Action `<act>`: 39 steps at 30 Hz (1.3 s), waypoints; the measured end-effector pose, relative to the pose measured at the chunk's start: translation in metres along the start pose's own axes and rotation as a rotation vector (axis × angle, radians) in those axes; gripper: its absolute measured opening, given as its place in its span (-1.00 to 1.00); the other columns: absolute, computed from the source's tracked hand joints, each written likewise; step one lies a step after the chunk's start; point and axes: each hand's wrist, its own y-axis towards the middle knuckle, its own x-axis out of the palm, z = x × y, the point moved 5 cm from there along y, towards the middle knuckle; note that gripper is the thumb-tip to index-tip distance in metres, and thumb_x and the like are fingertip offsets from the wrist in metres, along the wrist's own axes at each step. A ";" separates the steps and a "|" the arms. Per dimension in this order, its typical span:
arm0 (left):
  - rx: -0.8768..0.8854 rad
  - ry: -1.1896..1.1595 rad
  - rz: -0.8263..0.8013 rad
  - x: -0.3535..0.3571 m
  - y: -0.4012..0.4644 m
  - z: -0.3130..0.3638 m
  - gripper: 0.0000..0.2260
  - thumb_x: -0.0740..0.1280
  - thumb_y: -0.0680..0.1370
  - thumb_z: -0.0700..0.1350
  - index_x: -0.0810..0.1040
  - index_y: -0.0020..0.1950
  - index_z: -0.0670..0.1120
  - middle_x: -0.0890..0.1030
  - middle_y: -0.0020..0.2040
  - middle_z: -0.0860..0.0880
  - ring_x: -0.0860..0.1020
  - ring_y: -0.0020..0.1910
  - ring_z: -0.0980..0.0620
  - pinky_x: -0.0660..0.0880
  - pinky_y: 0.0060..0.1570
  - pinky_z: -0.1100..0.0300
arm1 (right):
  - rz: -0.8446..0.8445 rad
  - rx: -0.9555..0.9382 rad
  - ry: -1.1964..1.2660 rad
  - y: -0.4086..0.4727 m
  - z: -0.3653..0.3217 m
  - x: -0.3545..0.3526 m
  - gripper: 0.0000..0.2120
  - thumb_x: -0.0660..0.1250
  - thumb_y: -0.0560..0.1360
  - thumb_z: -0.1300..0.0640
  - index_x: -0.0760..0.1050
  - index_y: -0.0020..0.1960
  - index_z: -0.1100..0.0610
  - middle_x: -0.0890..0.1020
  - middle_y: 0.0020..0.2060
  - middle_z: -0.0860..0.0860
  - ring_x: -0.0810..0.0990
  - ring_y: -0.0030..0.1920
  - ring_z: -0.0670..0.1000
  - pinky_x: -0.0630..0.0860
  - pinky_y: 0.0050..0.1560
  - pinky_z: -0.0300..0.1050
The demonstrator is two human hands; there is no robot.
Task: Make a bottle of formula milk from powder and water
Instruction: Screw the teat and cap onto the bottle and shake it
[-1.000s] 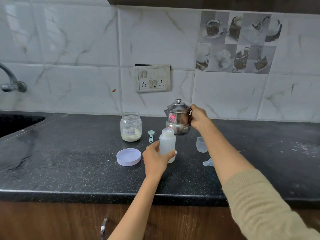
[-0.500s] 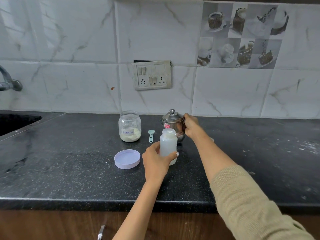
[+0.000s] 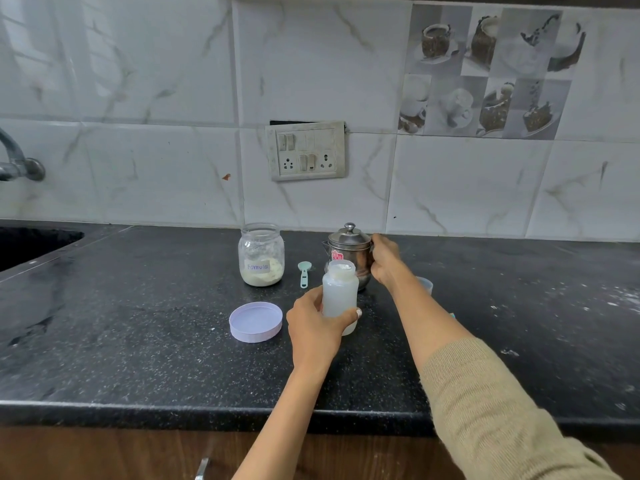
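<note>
The baby bottle (image 3: 340, 293), uncapped and holding cloudy liquid, stands on the black tabletop (image 3: 138, 341), with the left hand (image 3: 317, 327) wrapped round its lower half. Just behind it sits a lidded steel kettle (image 3: 348, 252), whose handle side the right hand (image 3: 386, 259) grasps. Left of them are a teal scoop (image 3: 304, 271), an open jar labelled Formula (image 3: 261, 254) and its lilac lid (image 3: 255, 321).

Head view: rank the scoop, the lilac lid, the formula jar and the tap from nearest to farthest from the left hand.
From the left hand, which holds the bottle:
1. Lilac lid, just to its left on the counter.
2. Scoop, behind it, slightly left.
3. Formula jar, farther back and left.
4. Tap, at the far left wall.
</note>
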 end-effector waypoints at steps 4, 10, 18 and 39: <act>0.003 0.000 0.002 -0.001 -0.001 0.000 -0.44 0.58 0.26 -0.08 0.56 0.23 -0.10 0.64 0.12 -0.02 0.57 0.08 0.05 0.49 0.02 0.20 | 0.001 -0.003 -0.010 -0.005 -0.001 -0.001 -0.72 0.12 0.61 0.23 0.44 -0.26 0.15 0.55 -0.30 0.06 0.50 -0.27 0.01 0.49 -0.18 -0.08; 0.004 0.001 0.001 -0.001 -0.001 0.002 -0.44 0.58 0.27 -0.08 0.56 0.24 -0.10 0.64 0.13 -0.02 0.57 0.08 0.05 0.48 0.01 0.22 | 0.023 -0.057 -0.125 -0.012 -0.003 -0.003 -0.77 0.13 0.59 0.17 0.43 -0.22 0.15 0.53 -0.28 0.07 0.44 -0.32 -0.02 0.37 -0.32 -0.14; -0.007 -0.005 0.001 -0.002 -0.002 0.003 -0.46 0.58 0.27 -0.10 0.57 0.22 -0.12 0.64 0.11 -0.03 0.57 0.04 0.05 0.45 -0.04 0.23 | 0.160 -0.188 -0.304 -0.035 -0.044 -0.010 -0.71 0.13 0.59 0.00 0.43 -0.07 0.23 0.44 -0.18 0.13 0.39 -0.20 0.06 0.32 -0.29 -0.08; -0.001 0.045 -0.021 -0.006 -0.009 0.012 -0.44 0.58 0.28 -0.09 0.54 0.23 -0.21 0.62 0.16 -0.15 0.57 0.13 -0.07 0.44 0.01 0.20 | -0.706 -0.086 -1.357 -0.144 -0.077 -0.093 -0.63 0.52 0.37 0.14 0.52 0.15 0.02 0.60 0.03 -0.04 0.54 0.13 -0.05 0.43 0.25 -0.12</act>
